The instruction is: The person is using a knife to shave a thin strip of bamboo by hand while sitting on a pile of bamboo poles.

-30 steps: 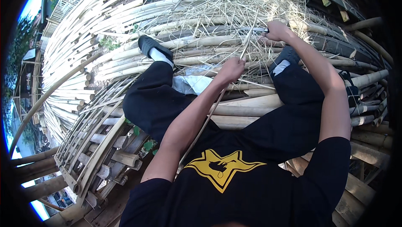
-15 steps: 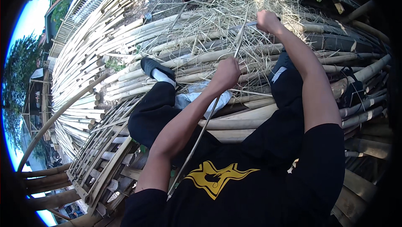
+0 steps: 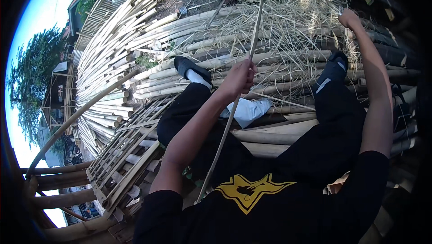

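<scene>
My left hand (image 3: 240,76) is closed round a long, thin bamboo strip (image 3: 257,27). The strip runs from beside my body, up between my legs and out over the shavings, bowing slightly. Far to the right, at arm's length, my right hand (image 3: 350,19) grips a knife (image 3: 340,11). Only a little of its blade shows beyond the fist, hard to make out against the straw-coloured litter. The knife is apart from the strip.
Bamboo shavings (image 3: 297,28) lie heaped over poles beyond my feet. Stacked bamboo poles (image 3: 105,64) spread to the left. A slatted bamboo frame (image 3: 130,147) stands by my left leg, near a curved pole (image 3: 81,109). A white plastic bag (image 3: 247,112) lies between my legs.
My right hand with the knife has swung right, away from the strip, which the blade crossed before. The left hand still holds the strip, and the view has shifted a little.
</scene>
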Action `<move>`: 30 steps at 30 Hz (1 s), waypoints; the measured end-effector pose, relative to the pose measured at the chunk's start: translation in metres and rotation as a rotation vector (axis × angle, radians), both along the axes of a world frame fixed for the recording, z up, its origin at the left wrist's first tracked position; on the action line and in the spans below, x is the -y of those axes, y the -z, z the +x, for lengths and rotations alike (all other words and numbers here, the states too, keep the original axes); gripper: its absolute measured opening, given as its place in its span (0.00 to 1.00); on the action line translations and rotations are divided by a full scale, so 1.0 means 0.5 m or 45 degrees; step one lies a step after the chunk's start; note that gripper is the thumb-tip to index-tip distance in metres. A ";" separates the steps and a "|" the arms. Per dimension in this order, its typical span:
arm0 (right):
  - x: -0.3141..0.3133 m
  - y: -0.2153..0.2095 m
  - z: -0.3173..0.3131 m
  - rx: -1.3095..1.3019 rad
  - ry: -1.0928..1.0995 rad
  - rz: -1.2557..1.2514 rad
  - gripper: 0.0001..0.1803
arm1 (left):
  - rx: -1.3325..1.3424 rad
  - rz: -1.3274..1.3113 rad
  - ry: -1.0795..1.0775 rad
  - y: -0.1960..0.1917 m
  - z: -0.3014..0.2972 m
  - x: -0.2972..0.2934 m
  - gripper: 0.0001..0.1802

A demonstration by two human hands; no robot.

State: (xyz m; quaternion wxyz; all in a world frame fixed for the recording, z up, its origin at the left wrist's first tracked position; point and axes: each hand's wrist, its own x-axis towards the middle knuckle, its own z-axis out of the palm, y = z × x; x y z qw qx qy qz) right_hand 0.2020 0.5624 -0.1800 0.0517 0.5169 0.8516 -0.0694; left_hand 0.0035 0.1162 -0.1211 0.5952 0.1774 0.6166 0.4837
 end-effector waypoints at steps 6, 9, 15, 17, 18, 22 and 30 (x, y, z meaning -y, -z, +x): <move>0.185 -0.080 -0.145 -0.550 -0.394 -0.110 0.24 | 0.256 0.189 -0.120 0.036 0.001 -0.015 0.15; 0.271 -0.132 -0.191 -0.467 -0.634 -0.151 0.25 | 0.309 0.194 -0.203 0.034 0.002 -0.029 0.12; 0.408 -0.128 -0.246 -0.359 -0.659 -0.113 0.19 | 0.258 0.306 -0.219 0.013 -0.009 -0.037 0.12; 0.402 -0.110 -0.239 -0.342 -0.611 -0.104 0.21 | 0.258 0.322 -0.212 0.005 -0.001 -0.039 0.12; 0.402 -0.107 -0.238 -0.336 -0.562 -0.109 0.24 | 0.250 0.323 -0.206 0.003 0.002 -0.040 0.13; 0.432 -0.122 -0.242 -0.223 -0.566 -0.211 0.21 | 0.284 0.345 -0.245 0.018 -0.005 -0.049 0.13; 0.428 -0.106 -0.251 -0.298 -0.570 -0.257 0.18 | 0.339 0.398 -0.268 0.020 -0.017 -0.062 0.10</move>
